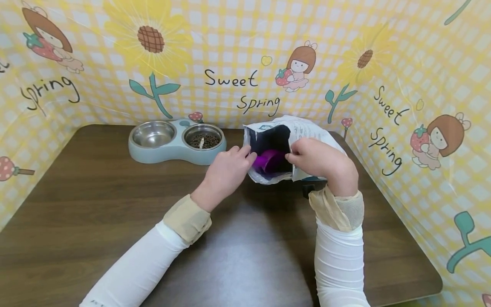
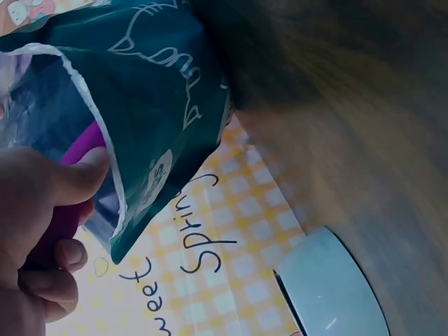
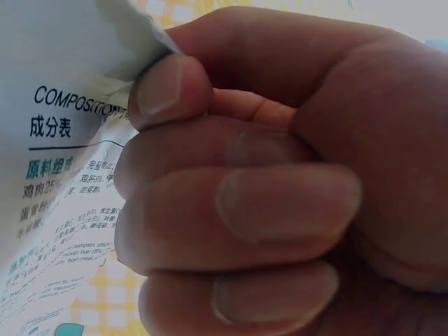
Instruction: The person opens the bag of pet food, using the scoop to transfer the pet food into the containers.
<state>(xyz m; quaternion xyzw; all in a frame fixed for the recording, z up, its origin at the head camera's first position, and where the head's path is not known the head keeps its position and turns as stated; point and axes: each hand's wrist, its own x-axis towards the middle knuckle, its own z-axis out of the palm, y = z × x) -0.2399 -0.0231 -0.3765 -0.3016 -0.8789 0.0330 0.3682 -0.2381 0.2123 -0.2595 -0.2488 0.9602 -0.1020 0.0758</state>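
A white and dark green pet food bag [image 1: 316,130] lies tilted at the back right of the table, its open mouth facing me. Inside the mouth is a purple scoop [image 1: 274,161]; its handle [image 2: 85,142] comes out at the left side. My left hand [image 1: 227,174] grips that handle with thumb and curled fingers, right at the bag's edge. On the other side, my right hand [image 1: 326,164] pinches the bag's rim between thumb and index finger, as the right wrist view shows close up. Whatever lies deeper in the bag is hidden.
Left of the bag stands a light blue double feeder [image 1: 177,151]. Its left metal bowl [image 1: 153,135] shows bare metal; the right bowl [image 1: 211,128] holds brown kibble with a pale strip on top. A small black object [image 1: 308,190] sits below the bag. Patterned cloth walls [image 1: 230,55] border the table.
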